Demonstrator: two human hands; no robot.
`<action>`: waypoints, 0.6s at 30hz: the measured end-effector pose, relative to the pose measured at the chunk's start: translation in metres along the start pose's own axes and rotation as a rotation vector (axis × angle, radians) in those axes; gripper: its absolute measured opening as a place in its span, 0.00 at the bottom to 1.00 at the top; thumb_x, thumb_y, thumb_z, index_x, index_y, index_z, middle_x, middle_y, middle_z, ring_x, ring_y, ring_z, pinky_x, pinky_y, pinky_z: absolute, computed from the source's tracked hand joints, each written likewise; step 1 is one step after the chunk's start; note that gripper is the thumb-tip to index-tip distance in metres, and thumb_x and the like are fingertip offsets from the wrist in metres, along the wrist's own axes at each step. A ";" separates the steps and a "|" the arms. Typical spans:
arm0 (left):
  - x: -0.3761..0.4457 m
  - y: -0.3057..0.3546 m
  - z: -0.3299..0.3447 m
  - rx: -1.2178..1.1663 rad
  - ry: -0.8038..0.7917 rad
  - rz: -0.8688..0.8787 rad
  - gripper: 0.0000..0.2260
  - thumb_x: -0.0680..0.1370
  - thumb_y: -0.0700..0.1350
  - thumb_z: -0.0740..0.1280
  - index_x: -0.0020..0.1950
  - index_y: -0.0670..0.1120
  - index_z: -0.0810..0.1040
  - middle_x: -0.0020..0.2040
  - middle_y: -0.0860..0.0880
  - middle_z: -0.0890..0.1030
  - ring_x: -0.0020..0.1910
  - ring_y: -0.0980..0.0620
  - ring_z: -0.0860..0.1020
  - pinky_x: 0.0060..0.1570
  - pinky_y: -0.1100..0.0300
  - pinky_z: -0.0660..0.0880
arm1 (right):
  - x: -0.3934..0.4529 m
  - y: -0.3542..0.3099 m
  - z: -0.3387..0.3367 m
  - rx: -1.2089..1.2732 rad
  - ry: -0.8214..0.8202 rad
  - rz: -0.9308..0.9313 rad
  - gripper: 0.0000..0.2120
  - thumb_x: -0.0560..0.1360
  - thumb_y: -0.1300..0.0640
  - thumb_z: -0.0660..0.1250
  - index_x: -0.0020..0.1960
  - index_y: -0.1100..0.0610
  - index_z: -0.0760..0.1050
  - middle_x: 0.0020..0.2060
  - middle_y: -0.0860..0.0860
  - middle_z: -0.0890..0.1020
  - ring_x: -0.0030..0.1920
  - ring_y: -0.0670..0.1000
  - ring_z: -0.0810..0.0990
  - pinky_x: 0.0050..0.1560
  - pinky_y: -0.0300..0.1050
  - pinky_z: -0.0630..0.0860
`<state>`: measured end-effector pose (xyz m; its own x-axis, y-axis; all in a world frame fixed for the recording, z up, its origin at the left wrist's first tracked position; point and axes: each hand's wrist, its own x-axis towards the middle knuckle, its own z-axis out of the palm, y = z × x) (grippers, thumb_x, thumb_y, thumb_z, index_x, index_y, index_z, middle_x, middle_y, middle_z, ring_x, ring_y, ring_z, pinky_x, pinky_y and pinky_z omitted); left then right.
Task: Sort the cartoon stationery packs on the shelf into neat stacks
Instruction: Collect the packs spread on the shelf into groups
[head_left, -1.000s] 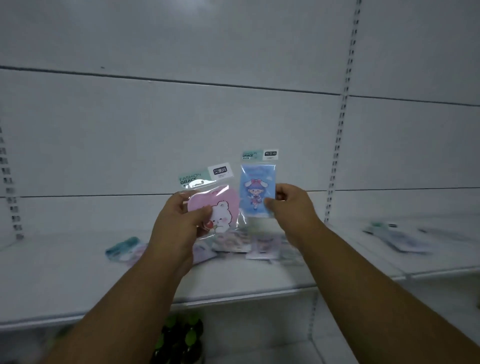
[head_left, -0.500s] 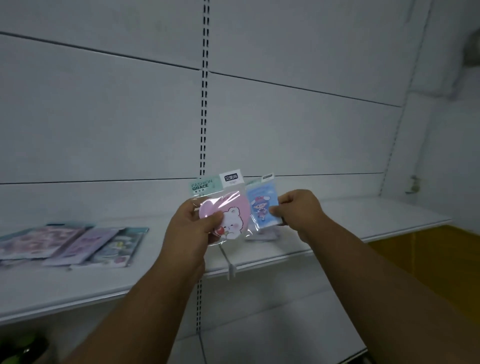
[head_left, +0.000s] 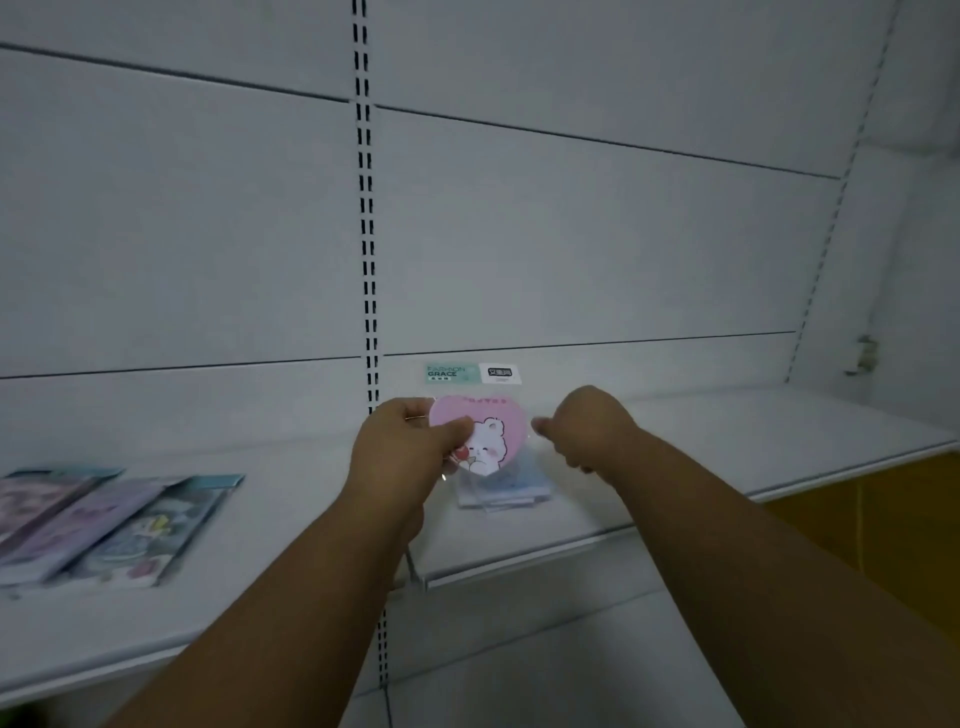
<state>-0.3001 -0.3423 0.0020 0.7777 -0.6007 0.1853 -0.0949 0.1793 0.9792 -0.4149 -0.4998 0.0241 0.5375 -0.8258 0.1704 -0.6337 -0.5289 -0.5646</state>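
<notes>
Above the right shelf (head_left: 727, 447), near its left end, a person's left hand (head_left: 402, 457) pinches a heart pack (head_left: 485, 431) by its left edge, thumb on the front and fingers behind, holding it upright over a small pile (head_left: 501, 491) of pale blue packs lying close to the shelf's front edge. The right hand (head_left: 587, 428) hovers just right of the heart pack, fingers curled; whether it pinches the clear wrapper's edge or holds nothing cannot be told. Sorting looks partly done: one pile is started here, and three larger packs (head_left: 104, 525) lie side by side toward the front of the left shelf (head_left: 260, 597). The heart pack has yet to be set down anywhere. Much of the pale pile is hidden behind the heart pack, so its count and designs are unclear. The larger packs are blurred and cut off at the left edge of view.
</notes>
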 end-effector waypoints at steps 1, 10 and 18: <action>0.002 -0.001 0.009 0.003 -0.011 -0.016 0.12 0.70 0.37 0.76 0.52 0.42 0.79 0.44 0.43 0.85 0.39 0.45 0.84 0.36 0.55 0.81 | 0.003 0.002 -0.009 0.197 0.002 -0.006 0.21 0.76 0.46 0.64 0.38 0.64 0.77 0.30 0.57 0.80 0.26 0.53 0.75 0.30 0.42 0.70; 0.021 -0.014 0.110 0.188 -0.072 0.010 0.07 0.72 0.42 0.76 0.46 0.45 0.80 0.44 0.45 0.85 0.34 0.52 0.85 0.41 0.53 0.83 | 0.050 0.062 -0.075 0.515 -0.109 -0.062 0.10 0.71 0.64 0.72 0.50 0.67 0.77 0.34 0.60 0.81 0.27 0.50 0.76 0.25 0.41 0.72; 0.046 -0.037 0.192 0.518 -0.039 -0.105 0.07 0.70 0.41 0.76 0.43 0.40 0.81 0.39 0.42 0.85 0.31 0.48 0.84 0.42 0.50 0.83 | 0.117 0.127 -0.081 0.224 -0.301 -0.033 0.10 0.70 0.66 0.73 0.34 0.64 0.75 0.27 0.60 0.79 0.23 0.51 0.76 0.24 0.40 0.74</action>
<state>-0.3801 -0.5258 -0.0105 0.7767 -0.6252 0.0769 -0.3197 -0.2860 0.9033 -0.4771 -0.6794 0.0381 0.7164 -0.6968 -0.0350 -0.4939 -0.4710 -0.7309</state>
